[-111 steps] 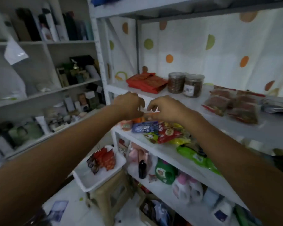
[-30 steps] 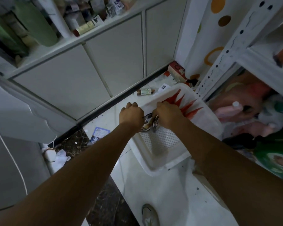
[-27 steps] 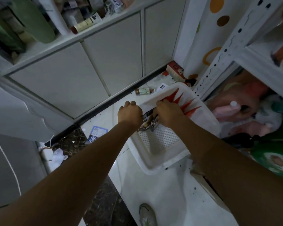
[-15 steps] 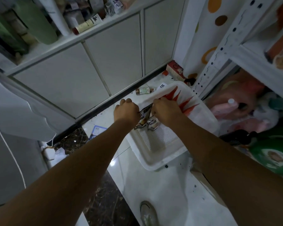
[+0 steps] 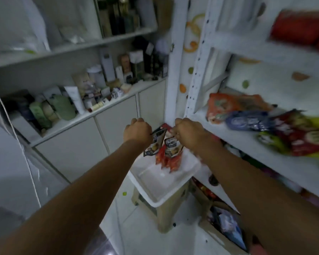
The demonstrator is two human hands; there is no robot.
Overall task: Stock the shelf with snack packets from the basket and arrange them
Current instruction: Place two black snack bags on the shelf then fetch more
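Both fists are raised above the white basket (image 5: 155, 196); the left hand (image 5: 136, 132) grips a dark snack packet (image 5: 154, 144); the right hand (image 5: 189, 133) clutches a bunch of red packets (image 5: 168, 157).

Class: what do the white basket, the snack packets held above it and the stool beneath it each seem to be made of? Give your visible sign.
The basket: probably moulded plastic, smooth white, with thin walls and a lipped rim. The snack packets: likely printed film, plastic or foil; they hang thin and flat from their tops. The stool: seemingly beige plastic, matt; blur leaves this open.
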